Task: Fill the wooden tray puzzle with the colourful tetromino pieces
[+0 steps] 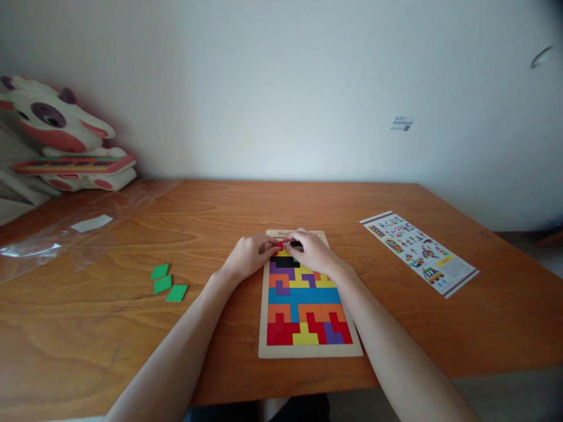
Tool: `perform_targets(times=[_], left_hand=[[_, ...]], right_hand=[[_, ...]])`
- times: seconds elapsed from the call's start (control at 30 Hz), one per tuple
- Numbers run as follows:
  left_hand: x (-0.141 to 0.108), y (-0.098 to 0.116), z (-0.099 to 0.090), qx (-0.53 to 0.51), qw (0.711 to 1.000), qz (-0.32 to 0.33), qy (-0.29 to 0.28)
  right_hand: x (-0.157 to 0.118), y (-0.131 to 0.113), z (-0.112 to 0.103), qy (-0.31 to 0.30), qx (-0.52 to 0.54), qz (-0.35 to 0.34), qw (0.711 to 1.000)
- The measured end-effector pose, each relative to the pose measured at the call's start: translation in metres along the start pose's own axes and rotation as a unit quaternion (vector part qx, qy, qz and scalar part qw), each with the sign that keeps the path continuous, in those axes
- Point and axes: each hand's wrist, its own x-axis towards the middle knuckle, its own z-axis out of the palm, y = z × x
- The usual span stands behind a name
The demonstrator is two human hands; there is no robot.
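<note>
At the near edge, dark-clothed legs [303, 408] show just below the brown wood-grain table [229, 328]. On the table, in front of the person, lies a flat, pale wooden puzzle board [310, 351], its near end filled with red, yellow, purple and orange block pieces. Blue pieces [323, 296] span its middle, with more orange, purple and yellow ones beyond.

Well to the left of the board lie three flat green diamond-shaped tiles [176, 293], close together. Over the board's far end, both bare hands meet. The left hand [250, 253] has its thumb and fingers drawn together at a small red piece [280, 245]; the right hand [311, 251] bends its fingers in just beside it. Whether either pinches or only presses cannot be told. Black patches show beneath and below the fingers.

To the right lies a printed white paper sheet [420, 252]; at far left, a clear plastic wrapper [127, 208] and a white-and-pink cow-shaped toy keyboard [79, 167]. Behind stands a pale wall [272, 88].
</note>
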Motion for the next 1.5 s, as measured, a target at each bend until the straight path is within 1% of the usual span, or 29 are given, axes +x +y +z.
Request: perform_targets(times=[0.1, 0.2, 0.33, 0.5, 0.57, 0.8, 0.9, 1.03, 1.13, 1.23, 1.33, 1.4, 1.5], left_hand=[[-0.001, 0.002, -0.005, 0.007, 0.999, 0.023, -0.031], [-0.001, 0.001, -0.008, 0.004, 0.998, 0.031, -0.049], [-0.001, -0.004, -0.009, -0.013, 0.997, 0.055, -0.05], [-0.003, -0.004, -0.009, 0.032, 0.995, 0.079, -0.059], [-0.003, -0.003, -0.009, 0.035, 0.994, 0.087, -0.06], [-0.002, -0.006, -0.012, 0.004, 0.993, 0.084, -0.08], [-0.002, -0.006, -0.013, 0.009, 0.993, 0.084, -0.081], [-0.002, -0.005, -0.013, 0.004, 0.993, 0.096, -0.073], [-0.002, -0.003, -0.012, 0.002, 0.993, 0.092, -0.068], [-0.003, -0.001, -0.009, 0.014, 0.995, 0.082, -0.051], [-0.004, 0.0, -0.004, 0.028, 0.996, 0.079, -0.031], [-0.004, 0.001, -0.002, 0.038, 0.995, 0.087, -0.032], [-0.005, 0.002, 0.0, 0.055, 0.992, 0.106, -0.035]], right_hand=[[-0.001, 0.0, -0.003, -0.014, 0.002, 0.003, 1.0], [-0.001, -0.001, -0.005, -0.022, 0.007, 0.015, 1.0], [-0.001, -0.002, -0.005, -0.028, 0.015, 0.016, 0.999], [0.0, -0.002, -0.004, -0.025, 0.001, 0.017, 1.0], [0.0, -0.003, -0.005, -0.023, 0.001, 0.016, 1.0], [0.0, 0.0, -0.004, -0.024, 0.009, 0.022, 0.999], [-0.001, 0.001, -0.003, -0.02, 0.043, 0.046, 0.998], [-0.001, 0.002, -0.007, -0.02, 0.117, 0.088, 0.989], [0.001, 0.004, -0.013, 0.005, 0.156, 0.112, 0.981], [0.003, 0.01, -0.019, 0.036, 0.144, 0.128, 0.981], [0.003, 0.014, -0.025, 0.024, 0.112, 0.109, 0.987], [0.002, 0.014, -0.03, 0.01, 0.097, 0.091, 0.991], [-0.001, 0.016, -0.035, 0.006, 0.099, 0.101, 0.99]])
